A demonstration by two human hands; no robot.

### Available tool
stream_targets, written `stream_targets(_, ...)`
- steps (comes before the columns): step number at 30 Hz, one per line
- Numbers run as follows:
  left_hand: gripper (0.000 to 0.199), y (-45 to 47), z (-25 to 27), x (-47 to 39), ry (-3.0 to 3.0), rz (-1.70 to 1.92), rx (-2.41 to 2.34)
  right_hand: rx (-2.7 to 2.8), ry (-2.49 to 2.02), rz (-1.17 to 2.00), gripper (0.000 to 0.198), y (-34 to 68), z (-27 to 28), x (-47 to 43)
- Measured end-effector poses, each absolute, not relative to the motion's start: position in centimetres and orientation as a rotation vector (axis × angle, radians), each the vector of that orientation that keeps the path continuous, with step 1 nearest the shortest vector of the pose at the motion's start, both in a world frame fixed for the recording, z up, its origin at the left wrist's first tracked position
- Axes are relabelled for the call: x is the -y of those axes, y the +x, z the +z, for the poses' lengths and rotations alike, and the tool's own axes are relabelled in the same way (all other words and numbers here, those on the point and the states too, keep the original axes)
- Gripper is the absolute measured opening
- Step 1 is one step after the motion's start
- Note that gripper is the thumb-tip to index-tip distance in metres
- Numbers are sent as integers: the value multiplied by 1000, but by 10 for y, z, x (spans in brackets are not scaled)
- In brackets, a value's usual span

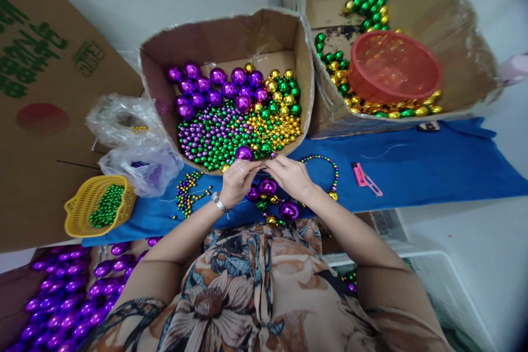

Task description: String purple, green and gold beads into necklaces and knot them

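My left hand (238, 180), with a watch (220, 202) on its wrist, is closed in a pinch at the near rim of the cardboard box of beads (225, 33). Facing it, my right hand (290, 175) is pinched too, and the fingertips of both meet. What they hold is too small to make out. Just beyond the fingers sits a large purple bead (244, 153) beside a green bead (265, 149). Below and between my wrists lies a bead strand (289, 210) of large purple, gold and green beads. Its thinner part (336, 168) curves out to the right on the blue cloth (412, 168).
Loose small beads (187, 195) and a yellow basket (74, 214) of green beads are at left, near plastic bags (124, 121). A pink cutter (359, 175) lies right. Behind it, a second box (462, 49) holds a red basin (396, 91). Purple beads (66, 302) fill the lower left.
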State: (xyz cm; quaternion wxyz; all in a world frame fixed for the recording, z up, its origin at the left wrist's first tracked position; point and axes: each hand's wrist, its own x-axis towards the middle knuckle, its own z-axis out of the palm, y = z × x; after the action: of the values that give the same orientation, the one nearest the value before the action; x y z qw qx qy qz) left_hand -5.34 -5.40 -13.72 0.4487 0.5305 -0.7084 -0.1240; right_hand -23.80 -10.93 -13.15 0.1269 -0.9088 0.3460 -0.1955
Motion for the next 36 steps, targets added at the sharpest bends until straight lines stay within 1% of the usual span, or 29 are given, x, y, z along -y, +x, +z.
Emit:
stream_targets(2, 16, -52, -136, 55, 1322, -302, 1778, -1003, -2669, -505, 31, -244, -126, 110)
stream_targets(4, 15, -49, -135, 55, 1341, -311, 1802, -998, -2599, -521, 33, -253, -123, 111)
stream_targets(6, 16, -45, -135, 55, 1388, -344, 1790, -979, -2386, -619, 33, -264, -123, 112)
stream_targets(7, 18, -43, -136, 54, 1413, -389, 1763, -968, -2208, -696, 32, -269, -125, 111)
stream_targets(9, 25, -42, -138, 52, 1426, -613, 1660, -935, -1745, -870, 33, -278, -131, 109)
stream_targets(12, 34, -47, -141, 51, 1253, -1137, 1300, -830, -1087, -1060, 35, -283, -144, 104)
stream_targets(13, 36, -51, -141, 51, 1163, -1270, 1147, -795, -949, -1095, 35, -282, -149, 102)
stream_targets(15, 39, -60, -140, 52, 1008, -1420, 894, -742, -781, -1138, 32, -279, -157, 99)
stream_targets(18, 44, -72, -136, 55, 899, -1532, 723, -687, -694, -1175, 27, -274, -167, 97)
stream_targets(23, 46, -79, -136, 60, 814, -1590, 680, -664, -754, -1229, 26, -272, -170, 104)
stream_targets(27, 44, -76, -138, 60, 813, -1543, 761, -733, -694, -1159, 32, -267, -160, 109)
stream_targets(30, 46, -71, -142, 60, 838, -1488, 825, -814, -605, -1125, 34, -259, -156, 111)
stream_targets(36, 52, -62, -159, 61, 988, -1461, 788, -958, -629, -1085, 41, -246, -171, 113)
